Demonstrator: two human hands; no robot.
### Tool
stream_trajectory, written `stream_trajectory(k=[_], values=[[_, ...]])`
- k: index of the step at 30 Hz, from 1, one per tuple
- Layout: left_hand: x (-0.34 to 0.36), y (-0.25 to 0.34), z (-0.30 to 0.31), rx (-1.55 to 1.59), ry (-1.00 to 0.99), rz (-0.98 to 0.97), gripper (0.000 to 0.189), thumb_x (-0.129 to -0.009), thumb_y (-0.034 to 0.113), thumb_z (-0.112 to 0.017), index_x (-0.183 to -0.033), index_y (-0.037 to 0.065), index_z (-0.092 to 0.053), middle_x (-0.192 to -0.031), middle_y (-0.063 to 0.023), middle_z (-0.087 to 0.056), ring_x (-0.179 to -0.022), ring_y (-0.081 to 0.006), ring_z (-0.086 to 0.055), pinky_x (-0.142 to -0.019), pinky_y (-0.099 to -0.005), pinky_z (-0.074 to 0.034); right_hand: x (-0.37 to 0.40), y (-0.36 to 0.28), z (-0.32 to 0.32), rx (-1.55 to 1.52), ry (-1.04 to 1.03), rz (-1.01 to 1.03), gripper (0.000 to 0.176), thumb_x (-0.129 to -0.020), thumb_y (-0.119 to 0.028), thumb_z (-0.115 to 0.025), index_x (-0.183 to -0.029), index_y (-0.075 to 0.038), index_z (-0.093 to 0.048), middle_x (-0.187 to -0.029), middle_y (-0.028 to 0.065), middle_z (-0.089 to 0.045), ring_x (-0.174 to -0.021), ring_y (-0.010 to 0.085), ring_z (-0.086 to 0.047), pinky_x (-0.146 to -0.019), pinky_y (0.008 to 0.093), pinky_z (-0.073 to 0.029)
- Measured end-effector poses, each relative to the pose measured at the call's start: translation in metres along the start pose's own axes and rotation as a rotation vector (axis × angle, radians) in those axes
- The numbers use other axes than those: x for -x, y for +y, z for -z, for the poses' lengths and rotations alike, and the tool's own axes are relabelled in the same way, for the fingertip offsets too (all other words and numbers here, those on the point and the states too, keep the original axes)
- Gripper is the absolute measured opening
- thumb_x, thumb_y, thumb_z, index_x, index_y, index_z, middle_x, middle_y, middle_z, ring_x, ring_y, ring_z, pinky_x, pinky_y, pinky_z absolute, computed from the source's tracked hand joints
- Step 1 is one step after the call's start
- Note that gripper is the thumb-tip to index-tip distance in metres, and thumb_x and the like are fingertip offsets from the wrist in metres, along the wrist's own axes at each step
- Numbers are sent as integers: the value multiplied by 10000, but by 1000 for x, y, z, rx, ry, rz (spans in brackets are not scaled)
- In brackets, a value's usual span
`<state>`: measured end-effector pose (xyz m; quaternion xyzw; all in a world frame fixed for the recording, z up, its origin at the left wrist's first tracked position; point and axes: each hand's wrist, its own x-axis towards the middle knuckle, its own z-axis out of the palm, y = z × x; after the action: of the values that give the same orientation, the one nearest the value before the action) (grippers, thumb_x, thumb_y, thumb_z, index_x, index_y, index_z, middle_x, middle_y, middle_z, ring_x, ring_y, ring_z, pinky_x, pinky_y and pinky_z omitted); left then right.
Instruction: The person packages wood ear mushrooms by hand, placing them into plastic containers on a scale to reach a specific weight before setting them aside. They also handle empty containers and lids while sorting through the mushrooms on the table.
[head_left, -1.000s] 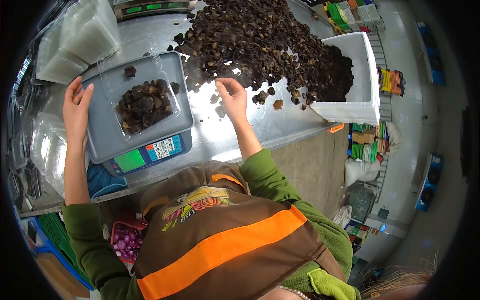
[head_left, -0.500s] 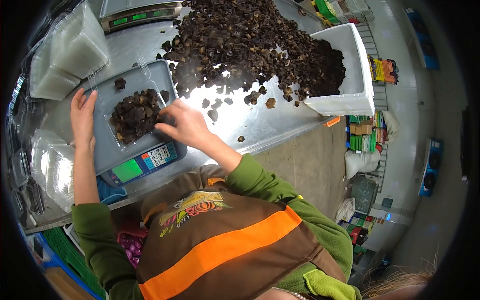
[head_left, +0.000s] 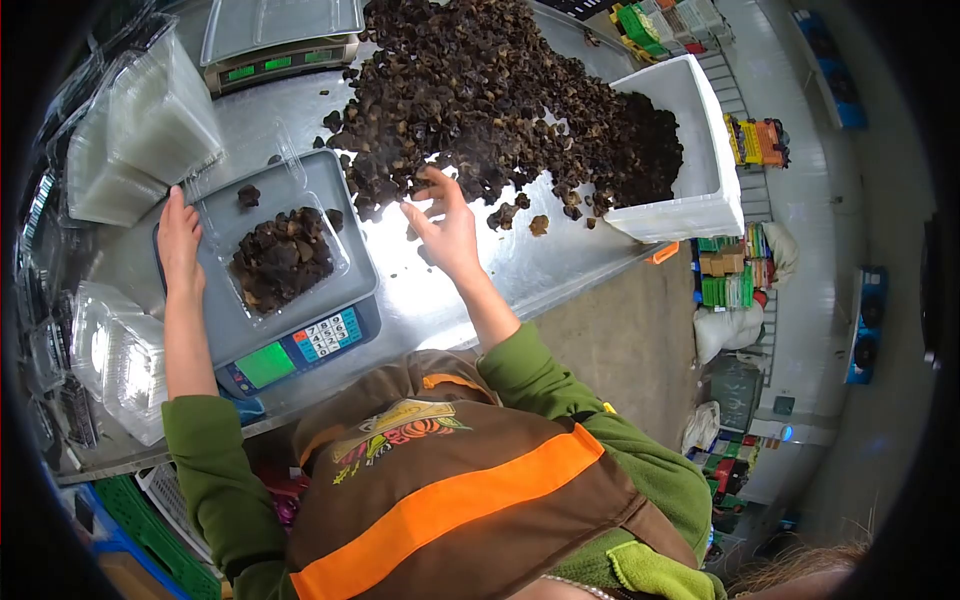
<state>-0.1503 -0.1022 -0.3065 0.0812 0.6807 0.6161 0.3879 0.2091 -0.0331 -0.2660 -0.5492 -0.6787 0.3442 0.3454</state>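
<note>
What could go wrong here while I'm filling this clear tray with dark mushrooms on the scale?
The left hand touches the scale pan at its edge; any pressure could skew the reading. Some loose mushroom pieces lie on the pan outside the clear tray, so they probably count in the weight. The right hand reaches into the mushroom pile beside scattered pieces, which a sweep might push off the table.

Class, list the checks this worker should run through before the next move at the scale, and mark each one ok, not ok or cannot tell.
1. The clear tray sits on the scale: ok.
2. The left hand rests at the scale's left edge: ok.
3. The right hand is open, fingers at the mushroom pile: ok.
4. Every weighed mushroom is in the tray's filled half: not ok, a loose piece lies outside it.
5. The green display is readable: cannot tell.
</note>
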Motion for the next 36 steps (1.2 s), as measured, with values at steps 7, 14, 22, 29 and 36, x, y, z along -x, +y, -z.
stream_trajectory(k=[7, 14, 22, 29, 36], values=[[45, 25, 4, 212, -243, -11, 622, -975, 504, -486, -1352, 10, -503, -1187, -89, -587, -1061, -168, -511, -935, -307, -399, 14, -11, -19, -233, -358, -180, 423, -914, -301, -666, -1228, -30, -587, -1009, 37, -638, -810, 90, -578, -680, 247, -496], [129, -14, 42, -523, -356, -514, 283, -965, 189, -529, -1158, 2, -616, -1224, -101, -529, -1079, -180, -517, -878, -293, -434, 19, -15, -22, -588, -473, -461, 481, -929, -337, -626, -1253, 12, -556, -1061, 109, -635, -881, 151, -618, -725, 282, -522], [145, -44, 48, -404, -322, -437, 353, -916, 43, -572, -1266, 10, -530, -1302, -110, -450, -1057, -163, -525, -826, -277, -484, 40, -3, -29, -388, -679, -288, 446, -874, -161, -683, -1237, 53, -539, -877, 46, -638, -732, 119, -618, -615, 253, -519], [147, -43, 50, -350, -291, -442, 382, -974, 139, -504, -1329, 2, -475, -1280, -116, -492, -1118, -198, -505, -918, -320, -447, 45, -17, -37, -406, -405, -287, 318, -906, -205, -651, -1134, 6, -587, -852, 41, -623, -713, 109, -598, -597, 263, -506], [141, 6, 11, -41, -304, -538, 449, -1037, 262, -396, -1407, 7, -401, -1308, -152, -540, -1191, -205, -503, -959, -317, -415, 27, -45, -82, -41, -193, 373, 149, -861, -176, -672, -861, -28, -652, -844, 116, -620, -795, 270, -615, -707, 363, -488]])
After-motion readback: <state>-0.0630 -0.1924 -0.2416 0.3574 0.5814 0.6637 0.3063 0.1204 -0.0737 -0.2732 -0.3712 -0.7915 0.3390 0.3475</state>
